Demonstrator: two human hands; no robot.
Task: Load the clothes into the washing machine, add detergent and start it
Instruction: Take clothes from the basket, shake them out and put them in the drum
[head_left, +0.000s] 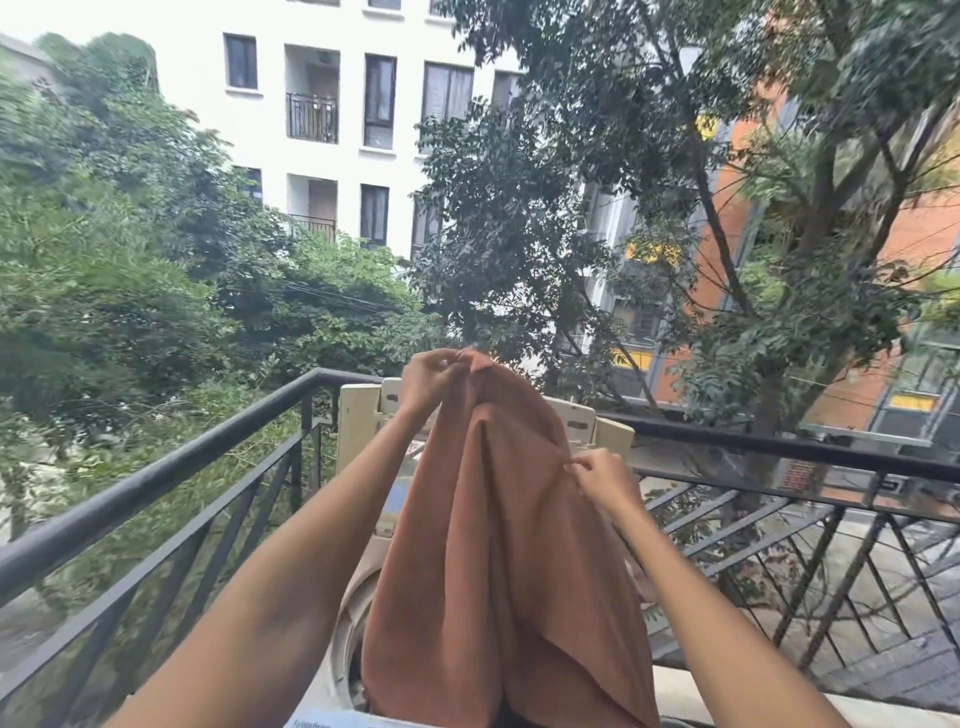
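A large rust-brown cloth (498, 545) hangs in front of me, held up by both hands. My left hand (434, 376) pinches its top edge, raised high. Lower and to the right, my right hand (602, 480) grips the cloth's right edge. The cloth drapes down over a top-loading washing machine (358, 447) with a cream raised lid behind it. Part of the drum rim (345, 639) shows at the lower left of the cloth. The cloth hides most of the machine's opening.
A black metal balcony railing (208, 457) runs on the left and behind the machine, continuing to the right (779, 447). Trees and apartment buildings lie beyond. A pale ledge (675, 680) runs at the lower right.
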